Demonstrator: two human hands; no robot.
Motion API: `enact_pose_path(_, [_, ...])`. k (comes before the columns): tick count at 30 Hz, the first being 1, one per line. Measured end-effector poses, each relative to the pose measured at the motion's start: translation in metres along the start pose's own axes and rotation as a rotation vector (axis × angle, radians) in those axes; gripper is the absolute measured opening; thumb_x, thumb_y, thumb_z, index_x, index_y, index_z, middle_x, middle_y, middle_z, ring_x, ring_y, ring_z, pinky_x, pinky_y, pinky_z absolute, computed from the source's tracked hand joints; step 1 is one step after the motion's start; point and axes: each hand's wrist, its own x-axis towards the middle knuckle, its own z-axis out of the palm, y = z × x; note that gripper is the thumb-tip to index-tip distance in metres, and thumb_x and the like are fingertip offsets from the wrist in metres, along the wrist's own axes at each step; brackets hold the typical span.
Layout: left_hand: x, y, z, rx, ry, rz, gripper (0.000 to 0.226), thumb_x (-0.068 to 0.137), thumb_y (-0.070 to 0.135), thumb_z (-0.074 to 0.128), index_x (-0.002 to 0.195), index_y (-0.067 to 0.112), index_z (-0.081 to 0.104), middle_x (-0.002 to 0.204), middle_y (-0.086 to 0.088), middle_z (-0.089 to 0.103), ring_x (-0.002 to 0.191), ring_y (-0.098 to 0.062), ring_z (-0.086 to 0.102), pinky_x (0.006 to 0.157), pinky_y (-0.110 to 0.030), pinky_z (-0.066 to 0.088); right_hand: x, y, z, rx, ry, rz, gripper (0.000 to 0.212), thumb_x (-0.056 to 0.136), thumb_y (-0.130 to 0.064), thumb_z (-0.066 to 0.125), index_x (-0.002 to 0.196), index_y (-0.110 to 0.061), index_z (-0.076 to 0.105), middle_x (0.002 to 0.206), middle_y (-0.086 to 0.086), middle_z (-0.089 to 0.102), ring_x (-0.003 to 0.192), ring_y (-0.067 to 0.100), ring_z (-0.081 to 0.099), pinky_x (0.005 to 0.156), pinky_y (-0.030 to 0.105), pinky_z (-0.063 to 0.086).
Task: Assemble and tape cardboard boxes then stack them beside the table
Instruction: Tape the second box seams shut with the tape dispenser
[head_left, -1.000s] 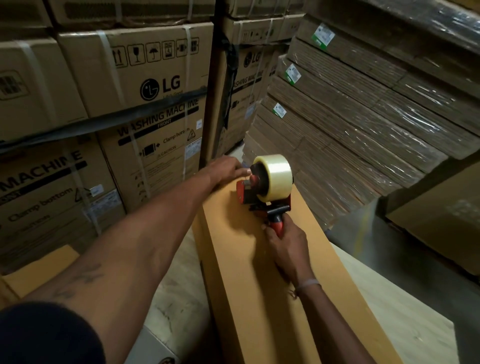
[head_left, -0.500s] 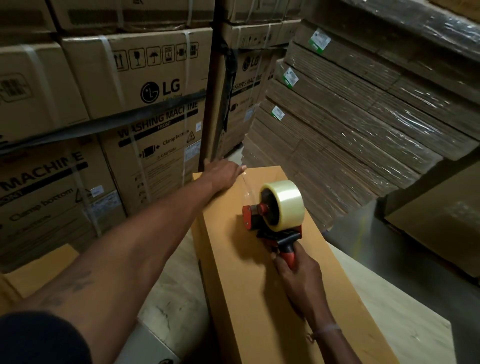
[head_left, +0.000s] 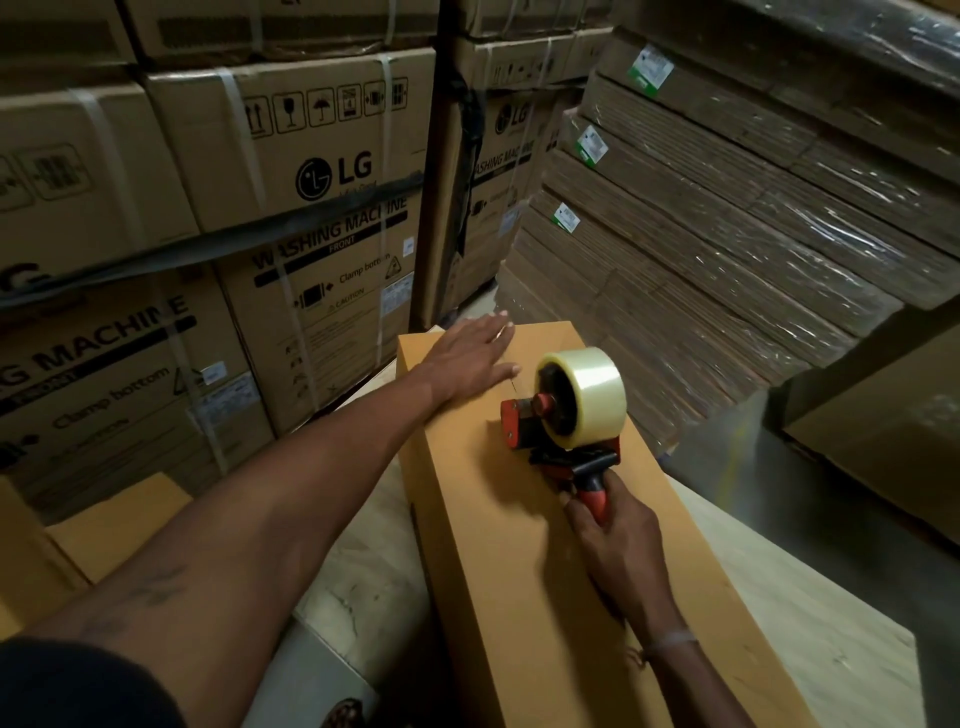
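Box: long tan cardboard box lying on the bench, running from 6 o'clock up toward 12 o'clock at mid-frame.
Left grip: left hand released, fingers straight and flat on the box's far end, around 12 o'clock of the box top.
Right grip: right hand clenched round the red handle of the tape dispenser, at 3 o'clock of the box's centre line.
Dispenser: red and black, clear tape roll on top, pressed onto the box top just beside the left hand's thumb, at its 4 o'clock.
Tape: a clear strip faintly seen on the box top beyond the dispenser, under the left hand; extent hard to tell.
Bench: pale wood, showing at 5 o'clock and 7 o'clock of the box.
Surroundings: printed washing machine cartons stacked at 10 to 12 o'clock; shrink-wrapped bundles of flat cardboard at 1 to 3 o'clock; more tan cardboard low at 9 o'clock.
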Motion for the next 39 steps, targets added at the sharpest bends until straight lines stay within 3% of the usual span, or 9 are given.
enact_pose_path(3, [0.000, 0.000, 0.001, 0.008, -0.010, -0.002, 0.077, 0.107, 0.062, 0.027, 0.167, 0.018, 0.005, 0.174, -0.005, -0.006, 0.160, -0.019, -0.006, 0.130, -0.042, -0.001, -0.017, 0.007, -0.005, -0.026, -0.007, 0.010, 0.036, 0.099, -0.028, 0.069, 0.133, -0.033, 0.060, 0.095, -0.012, 0.064, 0.082, -0.004, 0.056, 0.064, 0.020, 0.043])
enact_pose_path(7, [0.002, 0.004, -0.001, 0.056, -0.042, -0.024, 0.078, 0.107, 0.062, 0.025, 0.166, 0.018, 0.000, 0.173, -0.007, -0.011, 0.159, -0.021, -0.014, 0.129, -0.045, -0.006, -0.039, 0.019, -0.010, -0.010, -0.008, 0.051, 0.034, 0.100, -0.028, 0.069, 0.131, -0.036, 0.058, 0.100, -0.009, 0.070, 0.087, -0.004, 0.059, 0.065, 0.016, 0.043])
enact_pose_path(11, [0.000, 0.015, -0.001, 0.094, -0.069, -0.084, 0.073, 0.109, 0.058, 0.020, 0.166, 0.018, -0.001, 0.173, -0.008, -0.014, 0.157, -0.029, -0.023, 0.127, -0.053, -0.012, -0.041, 0.020, -0.009, -0.016, 0.016, 0.036, 0.028, 0.098, -0.030, 0.070, 0.124, -0.036, 0.062, 0.096, -0.010, 0.072, 0.088, 0.013, 0.067, 0.066, 0.029, 0.050])
enact_pose_path(18, [-0.031, 0.042, 0.009, 0.105, -0.123, 0.123, 0.060, 0.110, 0.053, 0.015, 0.165, 0.033, 0.001, 0.172, -0.003, -0.014, 0.158, -0.026, -0.019, 0.127, -0.051, -0.012, -0.038, 0.023, -0.007, -0.045, 0.015, 0.040, 0.034, 0.098, -0.033, 0.069, 0.131, -0.029, 0.062, 0.108, 0.000, 0.076, 0.093, 0.021, 0.068, 0.075, 0.036, 0.055])
enact_pose_path(23, [-0.039, 0.044, 0.008, 0.123, -0.104, 0.123, 0.055, 0.110, 0.050, 0.016, 0.162, 0.035, 0.007, 0.173, -0.003, -0.009, 0.160, -0.024, -0.012, 0.129, -0.051, -0.006, -0.042, 0.023, -0.007, -0.088, 0.024, 0.009, 0.031, 0.098, -0.035, 0.067, 0.128, -0.029, 0.060, 0.105, 0.004, 0.076, 0.091, 0.028, 0.070, 0.075, 0.043, 0.058])
enact_pose_path(28, [-0.037, 0.044, 0.010, 0.127, -0.115, 0.102, 0.058, 0.110, 0.056, 0.015, 0.164, 0.040, 0.003, 0.173, -0.001, -0.010, 0.159, -0.022, -0.014, 0.128, -0.049, -0.010, -0.067, 0.037, -0.020, -0.100, -0.025, 0.025, 0.025, 0.101, -0.033, 0.064, 0.124, -0.029, 0.058, 0.101, 0.000, 0.073, 0.091, 0.022, 0.068, 0.077, 0.039, 0.057])
enact_pose_path(36, [-0.059, 0.075, 0.004, 0.041, -0.128, -0.001, 0.060, 0.109, 0.057, 0.017, 0.164, 0.041, -0.001, 0.172, -0.001, -0.015, 0.156, -0.026, -0.022, 0.126, -0.051, -0.016, -0.086, 0.048, -0.027, -0.070, -0.043, 0.009, 0.028, 0.101, -0.034, 0.064, 0.126, -0.024, 0.057, 0.107, 0.000, 0.071, 0.100, 0.022, 0.068, 0.085, 0.046, 0.059])
enact_pose_path(39, [-0.076, 0.095, 0.008, 0.073, -0.150, 0.025, 0.057, 0.111, 0.051, 0.019, 0.164, 0.037, 0.007, 0.172, -0.003, -0.014, 0.158, -0.027, -0.018, 0.127, -0.051, -0.013, -0.087, 0.046, -0.029, -0.038, -0.069, 0.020, 0.023, 0.101, -0.040, 0.062, 0.116, -0.024, 0.058, 0.100, 0.000, 0.069, 0.095, 0.022, 0.067, 0.084, 0.045, 0.058])
